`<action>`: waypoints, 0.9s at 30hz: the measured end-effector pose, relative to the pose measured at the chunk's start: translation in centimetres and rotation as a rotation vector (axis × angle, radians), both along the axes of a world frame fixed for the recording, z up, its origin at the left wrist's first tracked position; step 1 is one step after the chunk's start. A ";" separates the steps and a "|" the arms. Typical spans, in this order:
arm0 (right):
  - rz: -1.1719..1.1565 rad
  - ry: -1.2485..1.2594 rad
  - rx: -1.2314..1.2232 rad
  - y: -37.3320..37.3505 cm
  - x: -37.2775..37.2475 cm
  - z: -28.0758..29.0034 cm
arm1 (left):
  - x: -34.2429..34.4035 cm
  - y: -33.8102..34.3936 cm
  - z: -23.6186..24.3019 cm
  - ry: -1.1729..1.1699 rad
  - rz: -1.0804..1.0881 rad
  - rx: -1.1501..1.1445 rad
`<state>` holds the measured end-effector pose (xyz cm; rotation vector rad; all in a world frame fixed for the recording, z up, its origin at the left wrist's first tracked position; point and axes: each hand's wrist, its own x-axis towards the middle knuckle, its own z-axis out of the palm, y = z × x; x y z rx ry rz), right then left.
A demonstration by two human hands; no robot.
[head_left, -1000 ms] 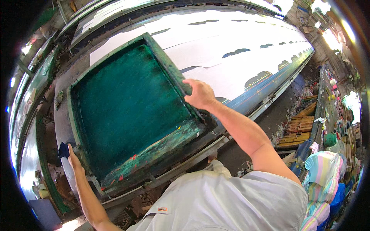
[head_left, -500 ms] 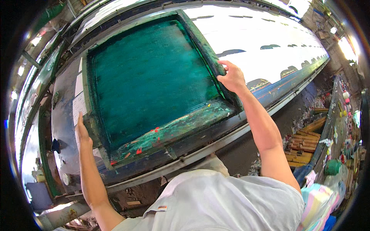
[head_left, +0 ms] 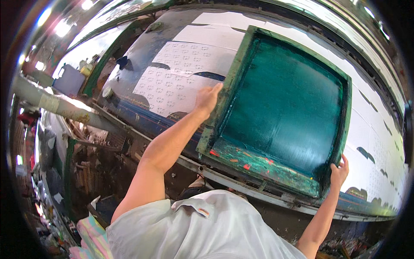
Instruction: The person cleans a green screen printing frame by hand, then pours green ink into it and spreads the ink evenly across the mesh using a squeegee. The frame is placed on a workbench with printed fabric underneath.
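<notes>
A large screen-printing frame (head_left: 241,56) with dark green mesh lies tilted across the long table. Its near end is smeared with green, red and orange ink. My left hand (head_left: 208,100) grips the frame's left side, thumb along the top of the rail. On the opposite side, near the lower right corner, my right hand (head_left: 339,173) holds the rail with its fingers curled at the edge. White sheets with small grey printed motifs (head_left: 164,88) lie beside the frame on the left. Whatever lies under the mesh is hidden.
More white sheets (head_left: 366,138) run along the table to the right. A metal rail (head_left: 241,181) follows the near table edge. A small round pot (head_left: 108,92) and a dark object (head_left: 122,62) sit at the table's left end. A thick pipe (head_left: 64,105) passes at left.
The frame has shifted right along the table, and printed sheets now show on its left. My left hand has closed on the left rail. The view has turned too.
</notes>
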<state>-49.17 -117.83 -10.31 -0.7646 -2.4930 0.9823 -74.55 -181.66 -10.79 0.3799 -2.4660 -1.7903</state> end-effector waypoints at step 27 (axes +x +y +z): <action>0.007 -0.015 -0.050 10.9 4.3 -4.1 | 5.2 9.5 -2.0 -0.044 -0.047 -0.155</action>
